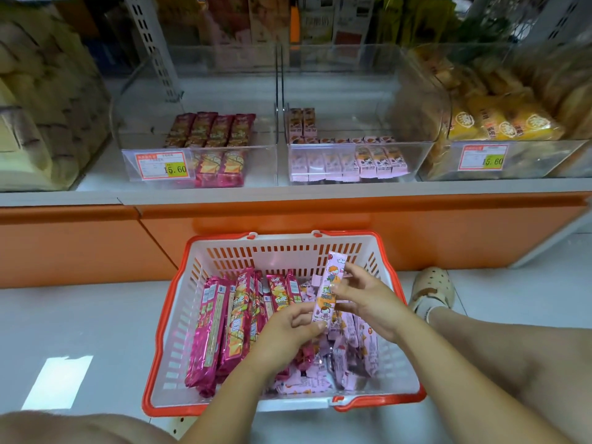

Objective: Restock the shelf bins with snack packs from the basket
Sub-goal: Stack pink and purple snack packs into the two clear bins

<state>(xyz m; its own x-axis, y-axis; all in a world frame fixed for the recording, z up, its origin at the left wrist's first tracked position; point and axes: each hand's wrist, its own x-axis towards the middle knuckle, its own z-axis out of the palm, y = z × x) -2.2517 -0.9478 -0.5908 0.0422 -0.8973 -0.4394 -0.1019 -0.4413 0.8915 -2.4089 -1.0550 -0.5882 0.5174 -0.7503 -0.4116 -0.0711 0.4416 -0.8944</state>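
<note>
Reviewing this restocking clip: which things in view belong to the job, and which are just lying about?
Job: pink snack pack, held by left hand and right hand; basket; magenta packs in it; magenta-pack bin; pink-pack bin.
Lying about: price tags; yellow packs in the right bin; sandal.

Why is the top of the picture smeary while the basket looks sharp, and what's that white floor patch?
Head view: the top-shelf goods are blurred, worst at the corners; the pink pack over the basket is crisp; the clear bin fronts show hazy glare; the floor patch looks like reflected light.
</note>
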